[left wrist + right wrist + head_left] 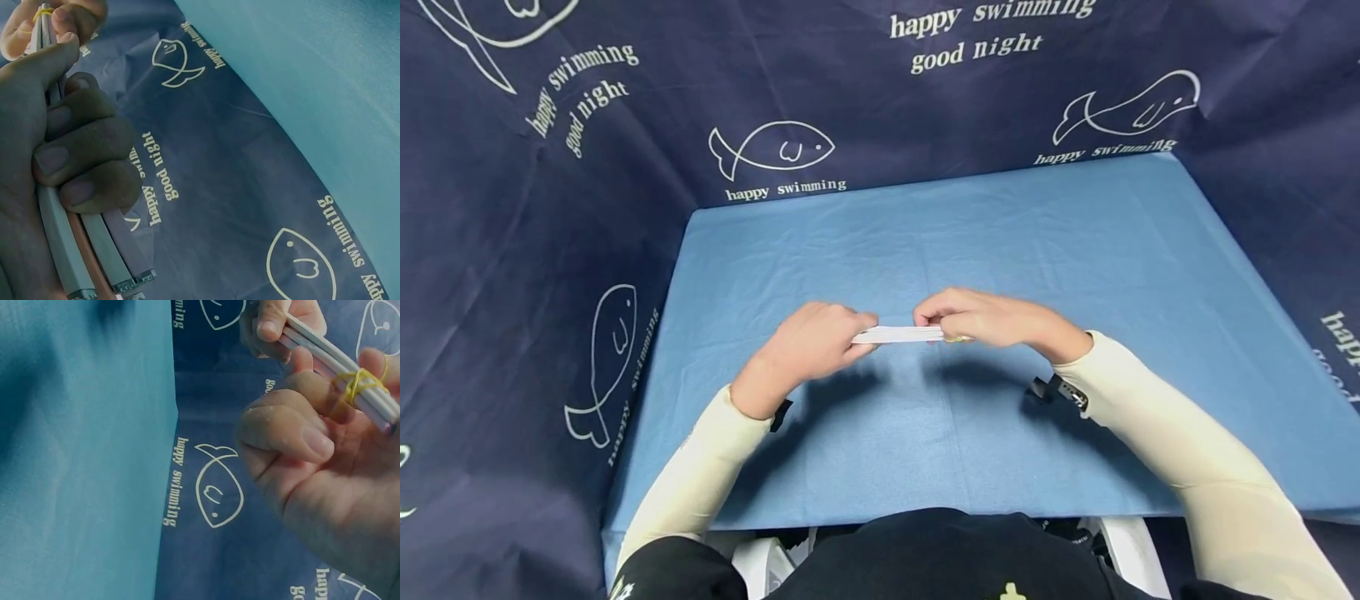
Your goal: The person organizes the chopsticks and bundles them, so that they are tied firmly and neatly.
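A bundle of slim, pale sticks point(898, 334) is held level above the blue table, spanning both hands. My left hand point(818, 340) grips its left part, fingers curled round it; in the left wrist view the sticks' free ends point(59, 250) poke out below the fingers, grey, orange and mauve with dark tips. At the other end my right hand point(985, 318) pinches at a yellow rubber band point(359, 384). The band is wound round the sticks, and a loop of it reaches the thumb point(375, 362). The right fingers are curled in beside the bundle.
A blue cloth covers the table point(1037, 233). Dark blue curtains point(880, 100) with white fish and lettering stand round its back and sides. White chair parts point(1131, 550) show at the near edge by the body.
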Motion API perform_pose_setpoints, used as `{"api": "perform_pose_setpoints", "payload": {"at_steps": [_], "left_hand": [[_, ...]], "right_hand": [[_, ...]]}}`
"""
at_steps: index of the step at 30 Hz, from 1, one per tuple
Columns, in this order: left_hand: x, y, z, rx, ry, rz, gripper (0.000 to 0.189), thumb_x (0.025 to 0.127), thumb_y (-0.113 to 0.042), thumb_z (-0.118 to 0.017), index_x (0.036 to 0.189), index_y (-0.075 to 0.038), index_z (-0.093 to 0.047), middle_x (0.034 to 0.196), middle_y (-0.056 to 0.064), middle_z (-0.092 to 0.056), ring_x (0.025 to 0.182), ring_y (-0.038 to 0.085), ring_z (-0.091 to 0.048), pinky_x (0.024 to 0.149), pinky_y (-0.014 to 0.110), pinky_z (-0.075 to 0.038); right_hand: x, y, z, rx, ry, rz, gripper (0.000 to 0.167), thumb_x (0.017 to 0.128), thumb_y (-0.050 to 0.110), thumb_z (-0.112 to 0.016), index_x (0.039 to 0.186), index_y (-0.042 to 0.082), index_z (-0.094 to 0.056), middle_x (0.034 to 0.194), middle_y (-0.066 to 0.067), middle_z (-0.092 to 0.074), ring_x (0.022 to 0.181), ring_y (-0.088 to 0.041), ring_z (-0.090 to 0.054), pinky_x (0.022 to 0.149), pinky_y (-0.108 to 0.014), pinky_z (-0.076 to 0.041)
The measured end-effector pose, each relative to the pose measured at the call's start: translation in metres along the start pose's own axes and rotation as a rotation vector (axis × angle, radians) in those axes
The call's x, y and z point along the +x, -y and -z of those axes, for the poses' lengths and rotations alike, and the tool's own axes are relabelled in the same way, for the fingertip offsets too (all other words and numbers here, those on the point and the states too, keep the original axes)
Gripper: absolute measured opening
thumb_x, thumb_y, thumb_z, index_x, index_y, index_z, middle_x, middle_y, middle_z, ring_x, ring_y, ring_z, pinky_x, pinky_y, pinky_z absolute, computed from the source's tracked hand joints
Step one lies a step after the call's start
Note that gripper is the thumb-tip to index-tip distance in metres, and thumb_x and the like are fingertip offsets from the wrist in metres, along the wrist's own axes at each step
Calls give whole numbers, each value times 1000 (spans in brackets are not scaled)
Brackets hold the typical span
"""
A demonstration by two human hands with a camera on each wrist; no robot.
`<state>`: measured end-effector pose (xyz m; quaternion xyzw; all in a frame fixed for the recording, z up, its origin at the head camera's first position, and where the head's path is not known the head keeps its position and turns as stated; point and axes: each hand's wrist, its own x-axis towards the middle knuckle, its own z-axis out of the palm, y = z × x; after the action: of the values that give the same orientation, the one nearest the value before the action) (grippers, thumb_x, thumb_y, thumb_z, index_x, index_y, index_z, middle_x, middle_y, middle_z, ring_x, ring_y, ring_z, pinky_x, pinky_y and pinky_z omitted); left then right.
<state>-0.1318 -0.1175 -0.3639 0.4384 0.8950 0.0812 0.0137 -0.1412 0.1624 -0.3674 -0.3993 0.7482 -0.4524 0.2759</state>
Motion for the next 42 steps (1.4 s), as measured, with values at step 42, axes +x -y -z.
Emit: {"api": "perform_pose_setpoints", "payload": {"at_steps": [42], "left_hand": [[3, -7, 9, 90, -7, 113, 28, 106, -36, -62, 89, -14, -58, 66, -3, -53, 57, 18, -51, 55, 41, -49]], "right_hand": [[-28, -11, -23, -80, -589, 129, 30, 89, -1, -81, 118, 2, -80, 80, 1, -63, 64, -10, -44, 54, -24, -37]]}}
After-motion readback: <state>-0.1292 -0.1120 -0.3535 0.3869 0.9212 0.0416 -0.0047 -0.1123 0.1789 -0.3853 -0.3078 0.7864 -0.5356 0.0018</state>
